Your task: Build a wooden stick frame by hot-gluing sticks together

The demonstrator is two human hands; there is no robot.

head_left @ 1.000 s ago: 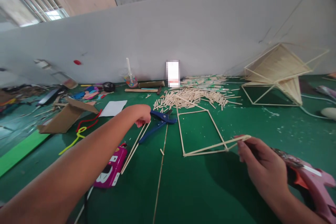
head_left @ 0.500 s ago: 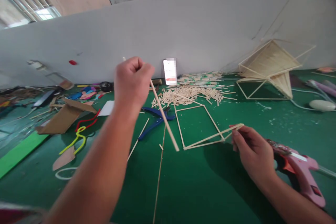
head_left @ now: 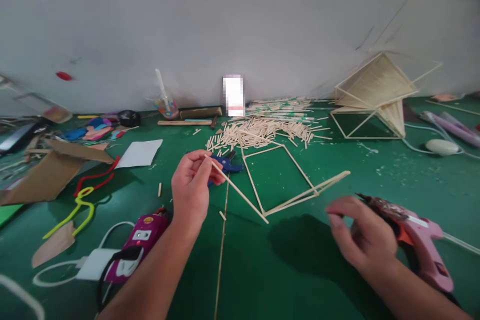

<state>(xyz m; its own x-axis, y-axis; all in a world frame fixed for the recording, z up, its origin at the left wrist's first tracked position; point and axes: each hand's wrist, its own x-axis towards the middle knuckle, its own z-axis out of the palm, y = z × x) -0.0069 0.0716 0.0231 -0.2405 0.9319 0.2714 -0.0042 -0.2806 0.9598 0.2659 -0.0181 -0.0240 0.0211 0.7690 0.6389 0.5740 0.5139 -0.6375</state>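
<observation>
My left hand [head_left: 193, 185] pinches a thin wooden stick [head_left: 240, 192] near its upper end. The stick slants down to the right, its far tip by the near left corner of a wooden stick frame [head_left: 300, 170]. Whether tip and corner touch I cannot tell. The frame has a four-sided outline with further sticks rising from its near side and far left corner. My right hand [head_left: 362, 232], slightly blurred, hovers apart from the frame, thumb and fingers apart and empty. Right beside it lies a pink hot glue gun [head_left: 423, 230]. Blue pliers [head_left: 230, 164] are partly hidden behind my left hand.
Short sticks [head_left: 258, 135] lie heaped behind the frame, before a phone [head_left: 233, 95] against the wall. A finished-looking stick structure [head_left: 375, 95] stands at the back right. Leftward are a purple power strip [head_left: 144, 235], yellow pipe cleaner [head_left: 86, 205], white paper [head_left: 140, 152] and cardboard [head_left: 45, 175].
My left hand has come down with the stick, bringing its tip closer to the frame's corner. My right hand has let go of the frame and drawn back. The view has tilted down.
</observation>
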